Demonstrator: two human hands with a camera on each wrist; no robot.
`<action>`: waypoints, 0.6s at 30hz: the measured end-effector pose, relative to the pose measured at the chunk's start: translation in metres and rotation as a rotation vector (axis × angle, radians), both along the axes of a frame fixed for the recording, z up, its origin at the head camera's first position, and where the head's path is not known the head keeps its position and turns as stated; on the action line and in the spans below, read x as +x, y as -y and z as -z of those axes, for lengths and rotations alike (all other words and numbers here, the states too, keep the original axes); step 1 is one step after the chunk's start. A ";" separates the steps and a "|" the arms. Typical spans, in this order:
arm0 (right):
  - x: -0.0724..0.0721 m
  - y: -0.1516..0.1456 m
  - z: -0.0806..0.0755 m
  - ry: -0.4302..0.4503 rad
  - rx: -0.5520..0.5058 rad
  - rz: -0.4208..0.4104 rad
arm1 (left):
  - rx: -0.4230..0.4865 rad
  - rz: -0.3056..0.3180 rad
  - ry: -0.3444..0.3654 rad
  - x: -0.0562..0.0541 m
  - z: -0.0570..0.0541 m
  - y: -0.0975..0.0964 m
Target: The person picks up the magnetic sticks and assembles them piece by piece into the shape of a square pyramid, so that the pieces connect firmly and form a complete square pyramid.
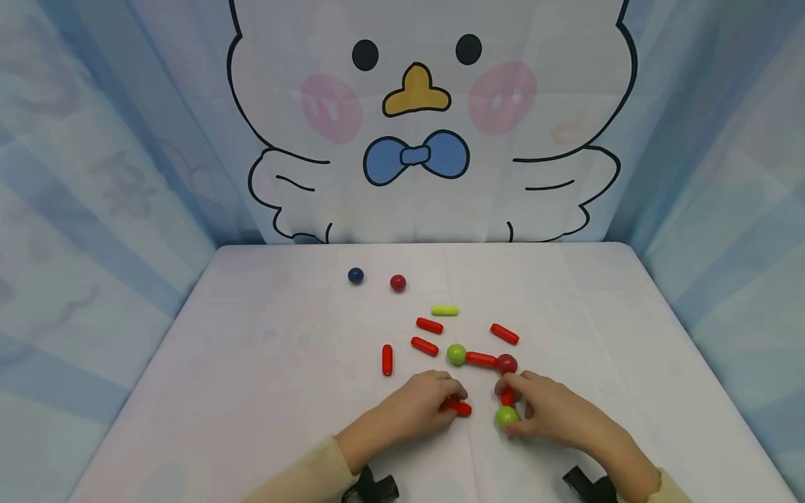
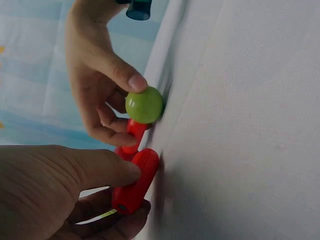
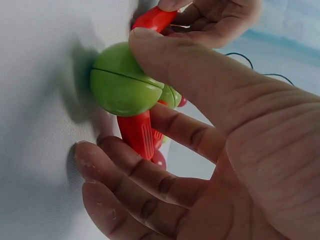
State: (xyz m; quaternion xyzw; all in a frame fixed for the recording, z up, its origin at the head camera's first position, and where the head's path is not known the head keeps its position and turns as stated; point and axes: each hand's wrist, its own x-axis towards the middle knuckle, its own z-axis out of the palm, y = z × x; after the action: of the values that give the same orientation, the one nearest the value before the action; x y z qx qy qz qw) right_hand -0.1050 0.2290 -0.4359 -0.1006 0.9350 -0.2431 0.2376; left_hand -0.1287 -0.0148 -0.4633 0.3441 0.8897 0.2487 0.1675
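My left hand (image 1: 423, 404) pinches a red rod (image 2: 136, 181) between thumb and fingers, low over the table. To its right, my right hand (image 1: 550, 411) holds the near end of a joined chain, thumb on a green ball (image 3: 125, 80) and fingers around the red rod (image 3: 137, 134) attached to it. That rod runs up to a dark red ball (image 1: 506, 363). From there another red rod (image 1: 481, 359) leads left to a second green ball (image 1: 456, 354), so the chain makes a corner.
Loose red rods (image 1: 387, 360) lie left of and behind the chain, and another red rod (image 1: 505, 334) lies behind its corner. A yellow-green rod (image 1: 444, 310) is farther back. A blue ball (image 1: 356, 275) and a red ball (image 1: 397, 283) sit near the far edge of the white table (image 1: 251, 391).
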 end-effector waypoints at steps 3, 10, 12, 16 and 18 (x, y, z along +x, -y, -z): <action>-0.001 0.000 0.000 -0.005 0.003 0.001 | 0.045 0.030 -0.014 0.001 0.000 -0.005; -0.003 -0.001 -0.001 -0.018 -0.026 -0.018 | 0.126 0.072 -0.078 0.003 0.003 -0.013; -0.003 -0.001 -0.001 -0.014 -0.028 -0.011 | 0.129 0.076 -0.095 0.003 0.004 -0.015; -0.003 -0.001 0.001 -0.009 -0.036 0.001 | 0.139 0.076 -0.089 0.005 0.007 -0.019; -0.003 -0.002 0.002 -0.010 -0.048 -0.008 | 0.139 0.077 -0.080 0.005 0.009 -0.021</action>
State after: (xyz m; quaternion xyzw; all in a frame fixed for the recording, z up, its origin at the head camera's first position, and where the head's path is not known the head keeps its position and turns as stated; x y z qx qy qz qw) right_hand -0.1084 0.2309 -0.4377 -0.1112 0.9298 -0.2639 0.2313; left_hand -0.1233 0.0059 -0.4719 0.3984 0.8624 0.2895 0.1170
